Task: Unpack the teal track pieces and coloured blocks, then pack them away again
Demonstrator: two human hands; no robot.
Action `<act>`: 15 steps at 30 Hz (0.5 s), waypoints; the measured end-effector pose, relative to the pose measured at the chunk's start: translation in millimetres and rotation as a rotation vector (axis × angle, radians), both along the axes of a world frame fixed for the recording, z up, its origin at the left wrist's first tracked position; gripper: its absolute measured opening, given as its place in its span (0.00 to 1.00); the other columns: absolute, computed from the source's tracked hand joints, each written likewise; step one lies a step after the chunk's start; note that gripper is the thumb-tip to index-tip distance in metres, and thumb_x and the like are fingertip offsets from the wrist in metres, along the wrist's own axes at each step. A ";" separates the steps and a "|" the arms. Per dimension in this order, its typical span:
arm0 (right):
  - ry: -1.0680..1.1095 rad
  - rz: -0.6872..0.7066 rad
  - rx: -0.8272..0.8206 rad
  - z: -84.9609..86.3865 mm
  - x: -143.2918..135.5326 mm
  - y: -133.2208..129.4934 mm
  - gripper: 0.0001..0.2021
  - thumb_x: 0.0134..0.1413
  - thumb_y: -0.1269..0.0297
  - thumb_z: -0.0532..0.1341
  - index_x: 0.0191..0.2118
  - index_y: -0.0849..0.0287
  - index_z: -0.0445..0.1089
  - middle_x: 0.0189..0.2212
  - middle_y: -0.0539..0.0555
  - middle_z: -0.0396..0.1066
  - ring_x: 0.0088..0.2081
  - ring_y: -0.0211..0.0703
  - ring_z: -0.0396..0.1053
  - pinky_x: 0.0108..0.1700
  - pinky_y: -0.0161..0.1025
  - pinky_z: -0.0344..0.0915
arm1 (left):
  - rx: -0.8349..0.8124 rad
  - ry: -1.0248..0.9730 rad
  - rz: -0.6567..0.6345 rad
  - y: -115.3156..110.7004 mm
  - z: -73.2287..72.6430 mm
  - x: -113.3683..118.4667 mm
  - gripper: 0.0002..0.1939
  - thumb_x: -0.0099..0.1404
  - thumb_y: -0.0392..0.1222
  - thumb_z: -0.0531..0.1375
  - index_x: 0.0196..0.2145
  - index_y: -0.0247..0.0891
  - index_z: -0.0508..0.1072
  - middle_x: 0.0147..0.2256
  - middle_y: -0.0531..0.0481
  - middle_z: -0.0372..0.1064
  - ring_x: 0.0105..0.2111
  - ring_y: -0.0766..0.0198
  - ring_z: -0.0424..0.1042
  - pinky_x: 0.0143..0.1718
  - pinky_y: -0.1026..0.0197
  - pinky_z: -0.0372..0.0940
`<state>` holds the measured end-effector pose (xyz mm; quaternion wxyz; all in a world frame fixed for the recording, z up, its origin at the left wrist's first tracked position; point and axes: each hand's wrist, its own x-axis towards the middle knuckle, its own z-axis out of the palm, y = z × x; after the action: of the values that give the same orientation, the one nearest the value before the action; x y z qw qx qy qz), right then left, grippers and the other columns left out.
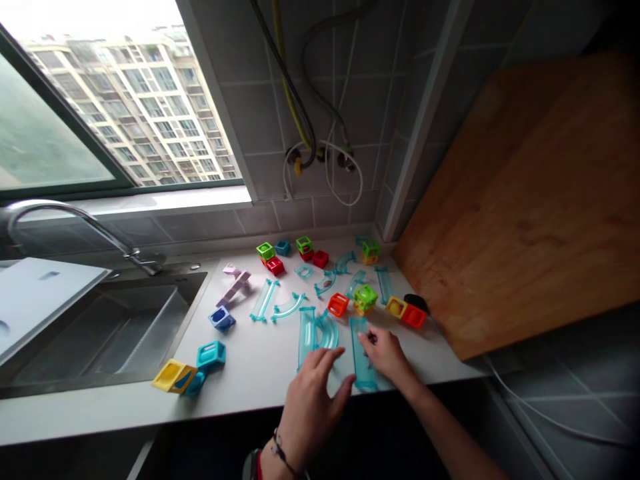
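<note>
My left hand [313,393] is held over the counter's front edge, thumb and fingers apart and nothing between them. Just beyond its fingers lie a straight clear-teal track piece [307,333] and a curved teal track piece [328,331]. My right hand [387,353] has its fingers closed in a pinch above another straight teal track piece [361,360]. Something small and dark shows at its fingertips, too small to name. Behind the hands are a red-orange cube block [339,305] and a green cube block [365,297] on a yellow one.
Left are teal [211,354], yellow [171,375] and blue [221,319] blocks, and a pale pink piece [235,287]. Yellow and red-orange [414,317] blocks sit right. A sink [200,293] borders the counter; a wooden board [530,213] leans at right.
</note>
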<state>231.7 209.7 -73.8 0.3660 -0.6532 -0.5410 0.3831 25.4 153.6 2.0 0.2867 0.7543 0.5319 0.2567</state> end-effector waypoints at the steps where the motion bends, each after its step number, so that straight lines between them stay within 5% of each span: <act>1: -0.001 0.004 0.011 -2.6 -4.7 7.6 0.18 0.56 0.51 0.61 0.21 0.54 0.62 0.16 0.49 0.69 0.17 0.42 0.69 0.21 0.34 0.59 | 0.074 0.041 0.033 10.1 -4.1 -9.0 0.22 0.71 0.51 0.60 0.61 0.48 0.70 0.58 0.40 0.70 0.58 0.45 0.70 0.59 0.41 0.68; 7: -0.006 0.017 0.066 -17.3 -30.2 39.3 0.12 0.54 0.54 0.62 0.27 0.55 0.66 0.17 0.47 0.67 0.18 0.41 0.67 0.22 0.34 0.57 | 0.169 0.299 -0.058 57.3 -40.1 -30.9 0.32 0.64 0.57 0.66 0.64 0.51 0.70 0.73 0.39 0.47 0.71 0.27 0.44 0.61 0.23 0.58; 15: -0.014 -0.008 0.120 -28.3 -49.7 53.3 0.10 0.56 0.56 0.61 0.28 0.55 0.65 0.18 0.46 0.63 0.22 0.41 0.64 0.27 0.35 0.57 | 0.194 0.278 -0.046 51.9 -57.5 -36.2 0.24 0.70 0.53 0.61 0.60 0.47 0.74 0.74 0.45 0.45 0.73 0.33 0.36 0.65 0.27 0.58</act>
<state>182.0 263.0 -102.1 0.4022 -0.6351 -0.5627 0.3439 -10.8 205.5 -55.5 0.1421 0.8187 0.5217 0.1932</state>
